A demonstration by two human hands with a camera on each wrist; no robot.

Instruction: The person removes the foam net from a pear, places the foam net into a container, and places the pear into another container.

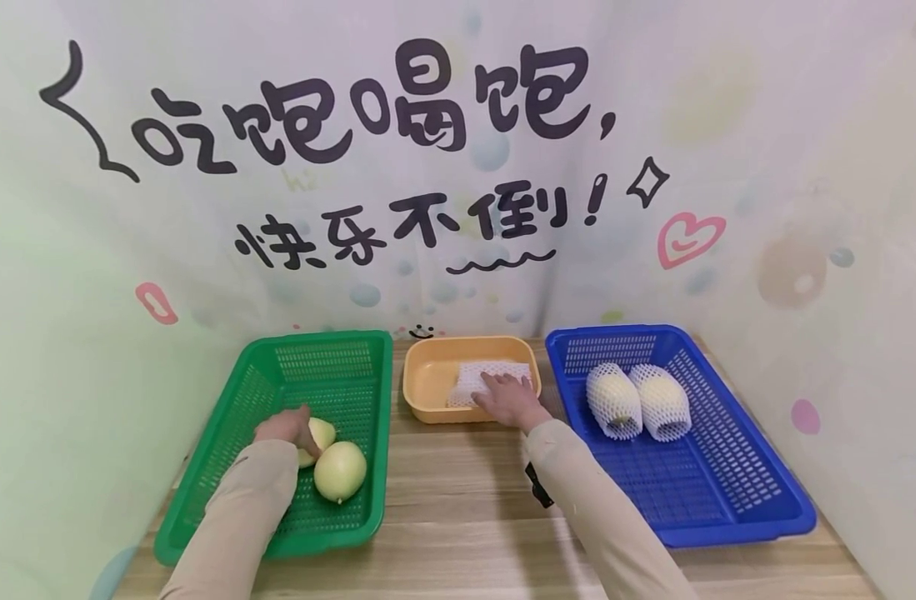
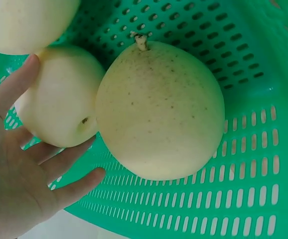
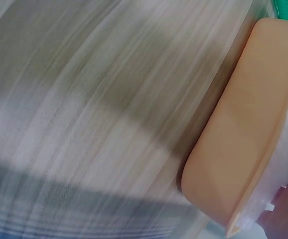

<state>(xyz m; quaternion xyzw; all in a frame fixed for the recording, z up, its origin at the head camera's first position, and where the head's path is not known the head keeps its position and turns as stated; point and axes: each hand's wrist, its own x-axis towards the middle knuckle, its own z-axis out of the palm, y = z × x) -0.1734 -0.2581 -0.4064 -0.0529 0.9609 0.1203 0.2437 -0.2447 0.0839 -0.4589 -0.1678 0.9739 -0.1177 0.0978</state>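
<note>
My left hand (image 1: 283, 427) reaches into the green basket (image 1: 386, 400) from its left side. In the left wrist view the thumb touches a pale yellow pear (image 2: 59, 94), and the fingers spread loosely along its other side. A larger pear (image 2: 159, 109) with a short stem lies beside it; a third pear (image 2: 24, 22) shows at the upper left corner. My right hand (image 1: 512, 400) is over the small orange box (image 1: 427, 375), fingertips on white foam netting (image 1: 468, 385). Only a bit of that hand (image 3: 286, 214) appears in the right wrist view.
A blue basket (image 1: 653, 483) on the right holds two pears (image 1: 613, 400) in white foam net sleeves. The wooden table (image 1: 442, 500) runs between the baskets. A printed cloth wall (image 1: 458, 300) stands close behind the containers.
</note>
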